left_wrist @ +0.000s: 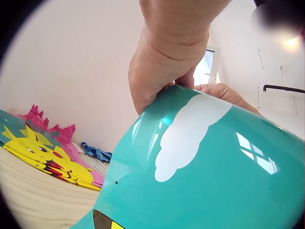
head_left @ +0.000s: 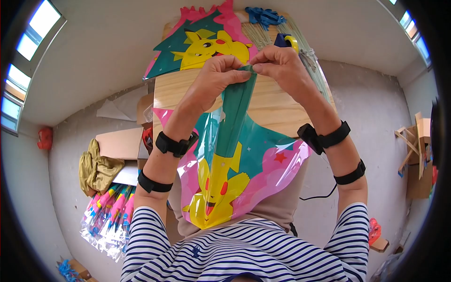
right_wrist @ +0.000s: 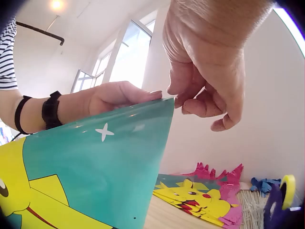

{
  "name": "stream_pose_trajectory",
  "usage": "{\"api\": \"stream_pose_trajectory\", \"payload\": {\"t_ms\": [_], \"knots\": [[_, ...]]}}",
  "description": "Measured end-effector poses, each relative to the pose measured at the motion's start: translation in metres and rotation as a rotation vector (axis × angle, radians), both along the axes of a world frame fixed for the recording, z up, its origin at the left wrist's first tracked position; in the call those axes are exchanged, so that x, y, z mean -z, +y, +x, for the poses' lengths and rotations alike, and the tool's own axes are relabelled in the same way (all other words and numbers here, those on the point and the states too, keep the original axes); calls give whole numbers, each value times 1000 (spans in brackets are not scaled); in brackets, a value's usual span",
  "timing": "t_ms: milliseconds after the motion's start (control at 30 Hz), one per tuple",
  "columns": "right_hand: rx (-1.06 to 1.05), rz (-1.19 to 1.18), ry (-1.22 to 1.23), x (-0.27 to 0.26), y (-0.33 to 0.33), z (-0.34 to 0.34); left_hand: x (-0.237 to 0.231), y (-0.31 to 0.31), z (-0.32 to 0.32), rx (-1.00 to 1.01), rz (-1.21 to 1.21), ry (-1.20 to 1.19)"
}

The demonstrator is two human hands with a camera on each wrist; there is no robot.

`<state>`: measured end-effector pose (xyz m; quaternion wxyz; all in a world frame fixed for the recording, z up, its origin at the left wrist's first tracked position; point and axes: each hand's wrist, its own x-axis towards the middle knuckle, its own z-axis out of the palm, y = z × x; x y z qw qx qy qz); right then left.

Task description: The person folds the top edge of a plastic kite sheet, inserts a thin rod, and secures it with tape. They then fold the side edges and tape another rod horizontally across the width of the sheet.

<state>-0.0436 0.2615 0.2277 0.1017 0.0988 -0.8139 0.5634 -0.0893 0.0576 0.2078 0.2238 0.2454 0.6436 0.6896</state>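
A glossy plastic kite sheet (head_left: 263,160), printed green, pink and yellow with a cartoon face, stretches from the person's lap up over the table edge. It is folded lengthwise, with a raised crease down the middle. The left hand (head_left: 218,77) pinches the folded green end between thumb and fingers. Right beside it, the right hand (head_left: 282,70) pinches the end's corner with thumb and forefinger. In the right wrist view, the right hand (right_wrist: 205,71) has its fingertips at the sheet's pointed corner, while the left thumb lies along the upper edge.
Similar printed sheets (head_left: 197,47) lie stacked on the wooden table (head_left: 183,89). Behind are a blue bundle (head_left: 265,17), thin sticks (head_left: 310,66) and a tape dispenser (head_left: 291,42) with yellow tape. Bagged kites (head_left: 110,216) and a cardboard box (head_left: 120,143) stand at left.
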Motion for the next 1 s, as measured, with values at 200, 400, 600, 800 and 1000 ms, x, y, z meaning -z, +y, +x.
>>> {"api": "stream_pose_trajectory", "payload": {"t_ms": [200,400,600,800,1000], "knots": [[-36,48,-136,-3,-3,2,1,1,1,-4,20,23],[-63,180,-89,-1,-2,0,-2,0,2,-38,57,54],[88,60,50,0,-5,1,1,-2,-1,-36,59,22],[5,213,23,-6,-12,4,0,1,1,-16,52,20],[-71,-119,-104,5,-10,2,-4,-4,3,-52,35,16]]}}
